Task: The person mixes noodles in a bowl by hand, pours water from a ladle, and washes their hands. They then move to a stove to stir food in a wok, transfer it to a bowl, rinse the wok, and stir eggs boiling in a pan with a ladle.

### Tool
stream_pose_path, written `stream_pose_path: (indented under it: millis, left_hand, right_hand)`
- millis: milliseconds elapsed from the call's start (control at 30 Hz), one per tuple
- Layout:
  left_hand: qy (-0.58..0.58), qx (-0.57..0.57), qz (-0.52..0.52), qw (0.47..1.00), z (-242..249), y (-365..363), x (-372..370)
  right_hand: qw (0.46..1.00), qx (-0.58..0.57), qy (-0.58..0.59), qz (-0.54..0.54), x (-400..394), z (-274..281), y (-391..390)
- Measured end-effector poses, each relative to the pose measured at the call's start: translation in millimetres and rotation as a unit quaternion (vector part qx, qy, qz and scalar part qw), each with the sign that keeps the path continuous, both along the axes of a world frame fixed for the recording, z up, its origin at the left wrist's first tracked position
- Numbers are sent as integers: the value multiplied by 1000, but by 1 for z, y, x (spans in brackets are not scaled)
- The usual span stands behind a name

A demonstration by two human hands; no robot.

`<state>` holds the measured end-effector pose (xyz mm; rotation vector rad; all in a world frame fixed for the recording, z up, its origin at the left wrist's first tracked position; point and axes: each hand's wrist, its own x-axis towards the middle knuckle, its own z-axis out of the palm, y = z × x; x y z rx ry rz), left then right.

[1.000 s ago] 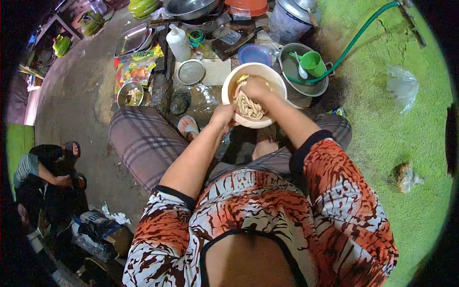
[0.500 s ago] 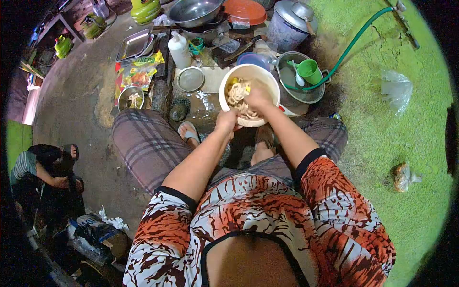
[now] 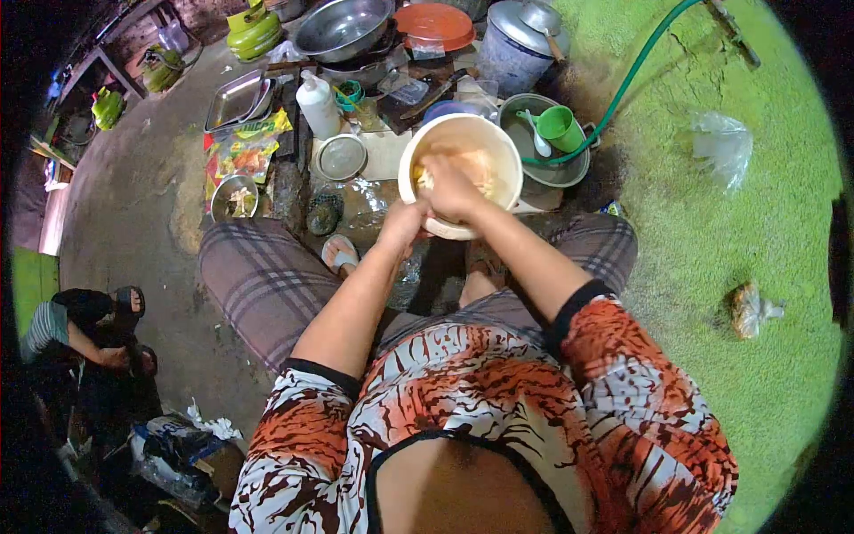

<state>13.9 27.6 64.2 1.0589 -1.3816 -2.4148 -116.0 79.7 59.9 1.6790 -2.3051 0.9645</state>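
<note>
A white plastic bucket (image 3: 509,169) stands tilted toward me between my knees. My left hand (image 3: 402,224) is closed on its near left rim. Reaching inside, my right hand (image 3: 450,189) is curled down into pale, rope-like strips of food (image 3: 485,183). Its fingertips are partly hidden among the strips and slightly blurred. A bit of yellow shows at the left of the food.
A basin (image 3: 572,173) with a green cup (image 3: 559,129) and white spoon stands right of the bucket, a green hose (image 3: 614,111) across it. On the left are a white bottle (image 3: 318,105), a strainer (image 3: 342,157) and a small metal bowl (image 3: 235,198). Another person (image 3: 84,338) sits far left.
My right hand has moved left inside the bucket and covers more of the strips, which are bunched lower. My left hand keeps its hold on the rim. The camera view has shifted slightly.
</note>
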Motion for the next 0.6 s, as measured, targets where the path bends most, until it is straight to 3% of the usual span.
stream_pose_path:
  millis: [67, 133, 167, 267, 300, 333, 367, 433, 467, 500, 533, 600]
  left_hand:
    - [-1, -32, -8, 999, 1, 1, 1]
    - [-18, -21, 8, 1000, -5, 14, -4]
    - [3, 8, 18, 1000, -7, 19, -5]
    - [-16, -16, 17, 1000, 3, 16, -3]
    - [-5, -29, 5, 1000, -15, 6, -5]
    - [-14, -42, 41, 998, 6, 7, -1]
    - [-18, -31, 38, 999, 0, 1, -2]
    - [-20, -20, 35, 999, 0, -3, -4]
    - [-51, -89, 7, 995, 6, 1, -2]
    - [-84, -159, -22, 984, 10, 5, 2]
    - [-63, -104, -8, 993, -1, 8, 1]
    - [-77, -38, -8, 996, -19, 6, -5]
  right_hand:
    - [997, 79, -2, -8, 4, -1, 4]
    - [946, 265, -151, -111, -6, 17, 5]
    - [917, 221, -277, -184, -25, 8, 0]
    - [927, 276, -181, -177, -57, -1, -4]
    - [932, 258, -223, -125, -38, 26, 0]
    - [931, 261, -223, -124, -29, 10, 4]
    - [983, 154, -70, -69, -20, -10, 8]
    - [991, 115, 0, -62, 10, -1, 15]
    - [991, 116, -1, -61, 6, -2, 14]
    - [973, 175, -109, -108, -5, -6, 12]
    - [938, 228, -213, -152, -20, -14, 6]
    - [933, 246, -202, -168, -53, -32, -3]
